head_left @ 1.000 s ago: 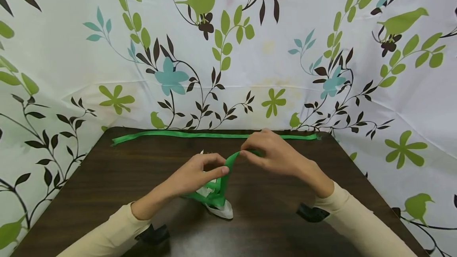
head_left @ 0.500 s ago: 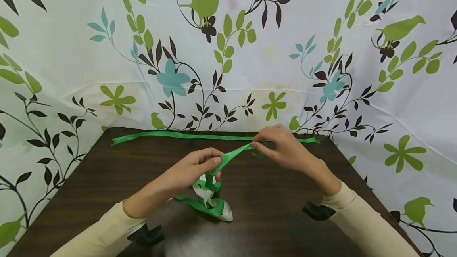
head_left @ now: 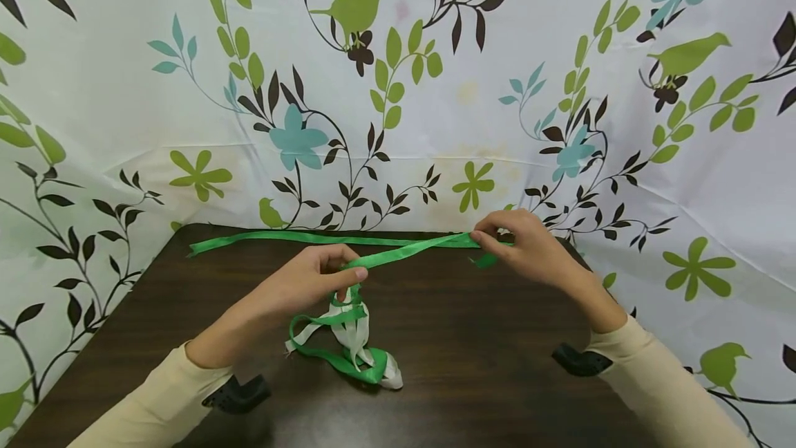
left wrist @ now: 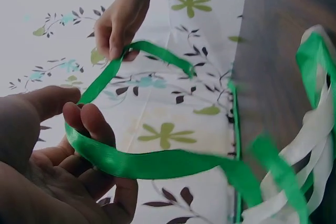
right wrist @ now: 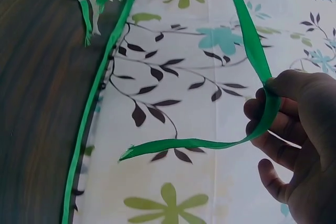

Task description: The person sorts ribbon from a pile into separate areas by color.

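Note:
A green ribbon is stretched between my two hands above the table. My left hand pinches it between thumb and fingers; in the left wrist view the ribbon loops below those fingers toward the bundle. Farther right and higher, my right hand pinches the ribbon near its frayed end, which hangs free past the fingers in the right wrist view. Below my left hand, a bundle of white and green ribbons rests on the table, its upper part raised toward the hand.
A second green ribbon lies straight along the far edge of the dark wooden table. Behind the table hangs a white cloth printed with leaves, birds and flowers.
My hands have drawn apart, the left moving left and the right moving right and slightly up. The ribbon between them has grown longer and straighter, and more of the bundle shows.

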Demonstrator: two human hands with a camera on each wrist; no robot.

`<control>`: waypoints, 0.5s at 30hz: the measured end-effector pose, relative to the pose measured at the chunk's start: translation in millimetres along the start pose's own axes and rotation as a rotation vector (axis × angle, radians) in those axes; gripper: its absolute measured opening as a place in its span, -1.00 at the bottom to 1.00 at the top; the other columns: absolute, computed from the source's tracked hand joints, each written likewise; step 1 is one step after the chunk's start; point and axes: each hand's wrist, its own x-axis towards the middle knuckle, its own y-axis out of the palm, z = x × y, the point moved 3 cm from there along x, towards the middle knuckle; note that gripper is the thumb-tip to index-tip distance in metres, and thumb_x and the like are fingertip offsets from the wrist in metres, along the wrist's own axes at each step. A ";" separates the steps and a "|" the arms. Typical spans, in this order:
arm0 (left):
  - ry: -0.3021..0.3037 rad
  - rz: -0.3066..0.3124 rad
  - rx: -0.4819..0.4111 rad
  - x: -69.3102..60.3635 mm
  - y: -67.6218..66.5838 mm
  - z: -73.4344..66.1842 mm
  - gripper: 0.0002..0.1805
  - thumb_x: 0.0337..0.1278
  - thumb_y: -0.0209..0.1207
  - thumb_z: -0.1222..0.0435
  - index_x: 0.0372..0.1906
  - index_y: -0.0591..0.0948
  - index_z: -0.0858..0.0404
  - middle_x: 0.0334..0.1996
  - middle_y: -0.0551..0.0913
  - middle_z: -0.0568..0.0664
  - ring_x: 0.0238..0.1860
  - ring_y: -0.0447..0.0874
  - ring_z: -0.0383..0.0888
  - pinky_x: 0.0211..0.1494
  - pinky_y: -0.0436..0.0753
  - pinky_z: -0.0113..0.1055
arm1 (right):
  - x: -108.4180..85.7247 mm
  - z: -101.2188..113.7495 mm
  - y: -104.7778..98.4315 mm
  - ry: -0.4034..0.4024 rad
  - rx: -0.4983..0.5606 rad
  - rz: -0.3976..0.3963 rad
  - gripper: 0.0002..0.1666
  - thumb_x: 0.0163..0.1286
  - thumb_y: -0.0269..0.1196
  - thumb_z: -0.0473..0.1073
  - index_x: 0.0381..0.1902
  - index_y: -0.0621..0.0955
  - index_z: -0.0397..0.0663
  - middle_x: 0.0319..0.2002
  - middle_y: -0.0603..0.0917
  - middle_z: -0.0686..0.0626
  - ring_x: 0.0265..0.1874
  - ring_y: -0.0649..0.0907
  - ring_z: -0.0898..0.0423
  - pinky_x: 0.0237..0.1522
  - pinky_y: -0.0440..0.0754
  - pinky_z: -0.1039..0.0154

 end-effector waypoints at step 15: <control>0.015 -0.021 0.314 -0.8 -33.8 6.7 -0.75 0.38 0.27 0.02 -0.10 0.66 0.11 -0.47 0.54 -0.04 -0.47 0.52 -0.02 -0.39 0.54 -0.11 | -23.7 -18.2 -31.4 0.229 -0.019 0.058 -0.92 0.49 0.31 -0.15 -0.21 0.75 0.12 -0.32 0.71 0.27 -0.29 0.66 0.22 -0.16 0.53 0.23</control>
